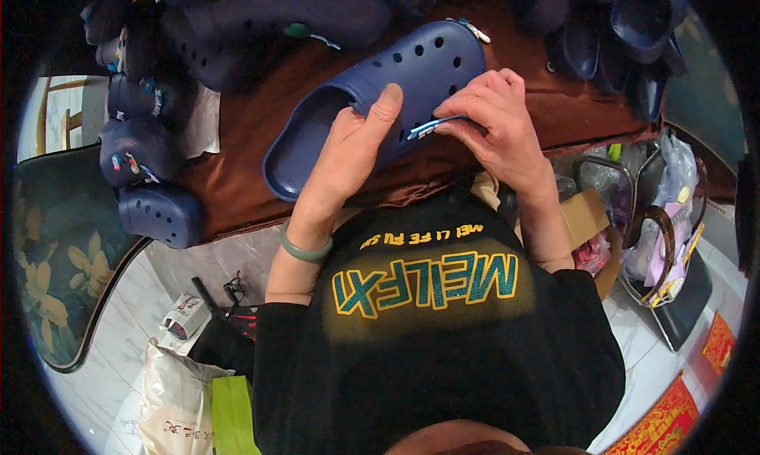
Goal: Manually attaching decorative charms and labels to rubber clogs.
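Observation:
A navy foam clog [419, 79] with round vent holes is tilted in front of me, above the brown cloth. My left hand [356, 142] is closed round its near side, the thumb lying on top by the foot opening. Between thumb and fingers, my right hand [495, 118] pinches a small flat light-blue shoe charm [427, 129] against the clog's side, near the holes. Whether the charm's stud sits in a hole cannot be seen. Another small whitish charm [479, 32] shows at the clog's toe edge.
Brown cloth [237, 166] covers the table. Navy clogs [142, 150], some with charms, are piled left; more clogs [582, 43] lie far right. A green charm [297, 30] rests at the back. To the right stands a basket [661, 241] with plastic-wrapped items.

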The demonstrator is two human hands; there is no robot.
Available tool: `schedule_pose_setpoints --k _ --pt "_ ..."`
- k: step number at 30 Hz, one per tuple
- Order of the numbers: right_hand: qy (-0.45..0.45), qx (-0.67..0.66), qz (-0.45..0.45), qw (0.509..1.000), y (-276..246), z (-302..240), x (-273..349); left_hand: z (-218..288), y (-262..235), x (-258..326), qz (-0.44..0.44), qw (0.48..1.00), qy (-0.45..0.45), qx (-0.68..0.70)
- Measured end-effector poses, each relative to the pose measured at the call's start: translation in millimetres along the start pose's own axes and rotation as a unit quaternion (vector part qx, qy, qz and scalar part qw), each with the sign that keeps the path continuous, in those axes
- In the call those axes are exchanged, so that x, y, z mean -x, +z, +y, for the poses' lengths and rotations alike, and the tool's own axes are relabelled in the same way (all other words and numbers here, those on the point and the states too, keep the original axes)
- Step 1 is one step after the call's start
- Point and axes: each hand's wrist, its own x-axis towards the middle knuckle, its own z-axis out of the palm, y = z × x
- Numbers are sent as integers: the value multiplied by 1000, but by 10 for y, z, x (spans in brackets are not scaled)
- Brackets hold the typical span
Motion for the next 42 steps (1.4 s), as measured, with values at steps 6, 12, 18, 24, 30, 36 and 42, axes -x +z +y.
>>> schedule_pose_setpoints --k 6,12,18,24,30,36,42 --pt "8 33 -93 995 -130 -24 -245 3 -31 10 -14 1000 11 -26" --pt "67 56 -199 976 -201 15 -465 69 -7 1 -16 1000 3 -27" --pt "70 91 -190 975 -127 15 -560 37 1 -11 0 1000 -24 5" --pt "57 148 -226 961 -80 -11 -700 56 36 -26 8 999 -1 32" --pt "47 96 -207 973 -119 -7 -588 26 0 -2 -17 997 29 -73" --pt "108 -37 -3 993 -171 81 -136 22 -29 19 -15 996 17 -85" --pt "245 364 77 895 -284 777 304 55 -25 27 -12 996 21 -88"
